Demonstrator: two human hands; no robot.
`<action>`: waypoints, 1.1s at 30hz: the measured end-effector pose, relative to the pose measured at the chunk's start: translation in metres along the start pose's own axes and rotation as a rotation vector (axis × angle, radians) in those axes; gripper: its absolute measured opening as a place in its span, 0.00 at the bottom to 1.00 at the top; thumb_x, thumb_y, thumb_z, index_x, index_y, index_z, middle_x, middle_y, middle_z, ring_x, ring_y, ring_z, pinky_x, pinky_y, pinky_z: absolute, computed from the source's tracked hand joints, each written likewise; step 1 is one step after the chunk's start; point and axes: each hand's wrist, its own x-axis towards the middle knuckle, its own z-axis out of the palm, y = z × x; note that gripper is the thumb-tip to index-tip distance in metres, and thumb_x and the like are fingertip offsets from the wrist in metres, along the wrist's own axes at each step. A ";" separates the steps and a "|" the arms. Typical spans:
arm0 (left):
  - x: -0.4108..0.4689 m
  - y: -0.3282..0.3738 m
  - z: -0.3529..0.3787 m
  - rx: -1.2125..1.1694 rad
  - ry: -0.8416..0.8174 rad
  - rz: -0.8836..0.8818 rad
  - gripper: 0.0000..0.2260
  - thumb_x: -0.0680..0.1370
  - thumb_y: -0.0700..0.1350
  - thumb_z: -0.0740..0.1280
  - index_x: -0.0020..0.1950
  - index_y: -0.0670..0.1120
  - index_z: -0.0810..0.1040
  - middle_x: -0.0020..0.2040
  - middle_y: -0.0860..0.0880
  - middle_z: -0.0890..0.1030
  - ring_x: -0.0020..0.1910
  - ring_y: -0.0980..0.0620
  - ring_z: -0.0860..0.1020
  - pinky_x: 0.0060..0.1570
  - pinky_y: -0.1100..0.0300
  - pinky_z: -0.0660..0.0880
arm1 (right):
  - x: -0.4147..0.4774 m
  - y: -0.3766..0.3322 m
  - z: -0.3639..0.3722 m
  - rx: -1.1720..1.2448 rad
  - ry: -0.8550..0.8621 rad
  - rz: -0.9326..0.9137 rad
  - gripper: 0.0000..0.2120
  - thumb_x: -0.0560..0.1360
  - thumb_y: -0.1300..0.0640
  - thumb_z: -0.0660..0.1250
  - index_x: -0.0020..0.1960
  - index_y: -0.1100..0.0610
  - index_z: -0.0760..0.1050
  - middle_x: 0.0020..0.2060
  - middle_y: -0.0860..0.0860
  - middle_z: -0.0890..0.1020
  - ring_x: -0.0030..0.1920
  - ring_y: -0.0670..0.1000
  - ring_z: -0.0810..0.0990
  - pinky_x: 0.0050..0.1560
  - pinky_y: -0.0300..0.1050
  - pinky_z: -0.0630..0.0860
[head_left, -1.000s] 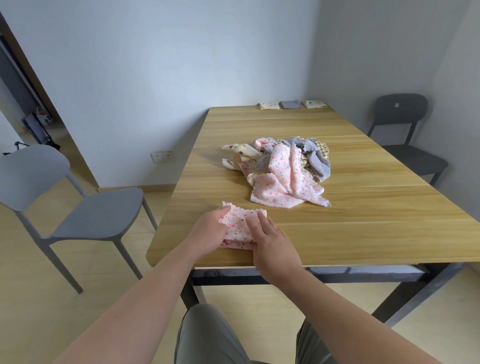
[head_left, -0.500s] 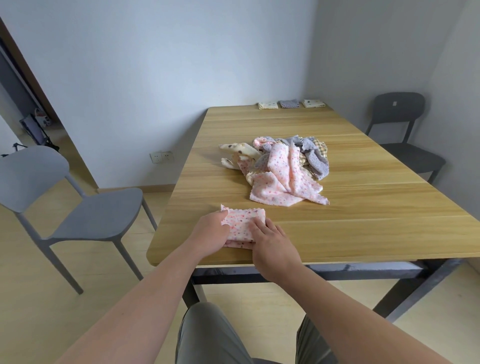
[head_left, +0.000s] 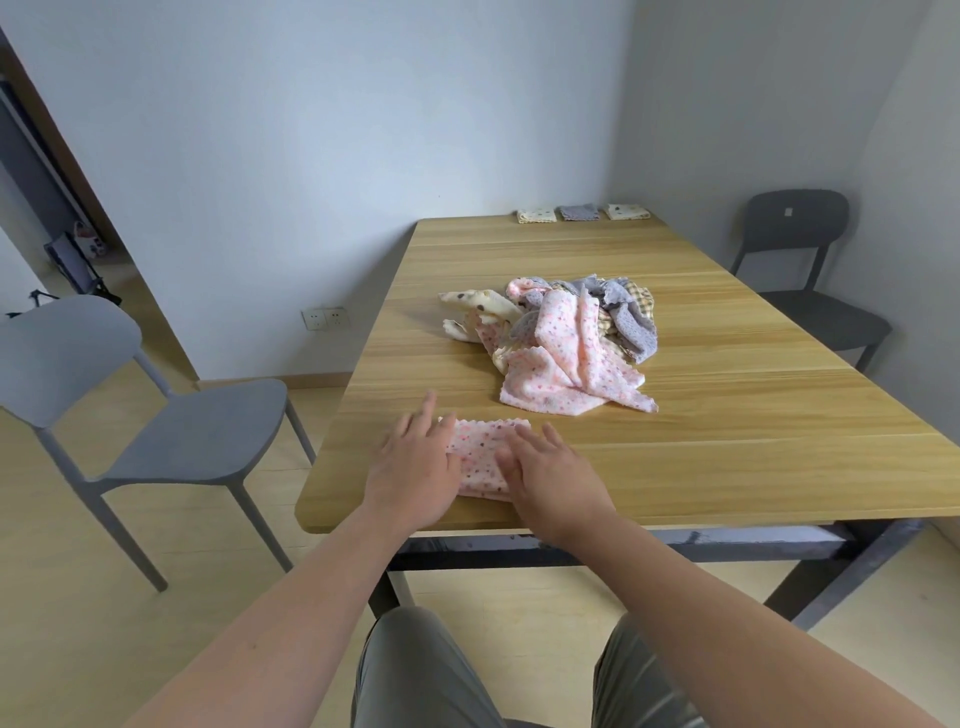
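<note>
Hands pressing flat, fingers straight: left hand (head_left: 413, 470) and right hand (head_left: 550, 475) are resting on small folded pink dotted cloth (head_left: 480, 457), lying near front edge of light wooden surface (head_left: 727, 415), crumpled cloth pile (head_left: 561, 343) sitting behind.

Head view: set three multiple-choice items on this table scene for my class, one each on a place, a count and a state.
1. Where is the small pink cloth? A near edge of the table; B on a chair; C on the floor.
2. How many folded cloths lie at the far edge? A one; B three; C five.
3. How do the left hand and right hand meet the cloth? A fists; B flat, fingers straight; C lifted clear.
1 A, it lies before the person. 2 B, three in a row. 3 B, both press it flat.
</note>
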 end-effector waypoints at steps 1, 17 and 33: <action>0.000 -0.001 0.002 -0.010 0.007 0.060 0.24 0.86 0.50 0.53 0.82 0.52 0.56 0.84 0.51 0.47 0.81 0.47 0.50 0.78 0.47 0.53 | 0.004 0.001 -0.002 0.001 0.035 0.005 0.28 0.86 0.42 0.42 0.82 0.52 0.54 0.81 0.48 0.55 0.82 0.54 0.47 0.79 0.51 0.51; 0.012 -0.007 0.016 0.080 -0.286 0.196 0.27 0.86 0.57 0.42 0.83 0.51 0.40 0.82 0.54 0.38 0.80 0.55 0.35 0.79 0.47 0.37 | 0.018 0.011 -0.007 -0.200 -0.226 -0.035 0.28 0.86 0.44 0.40 0.83 0.51 0.38 0.81 0.46 0.39 0.80 0.50 0.35 0.79 0.60 0.35; 0.073 0.004 0.003 -0.218 -0.230 0.154 0.27 0.81 0.39 0.60 0.80 0.52 0.63 0.78 0.54 0.67 0.77 0.52 0.63 0.75 0.53 0.63 | 0.027 0.012 -0.001 -0.008 0.050 0.063 0.20 0.82 0.44 0.58 0.68 0.53 0.72 0.65 0.52 0.76 0.71 0.60 0.69 0.66 0.53 0.67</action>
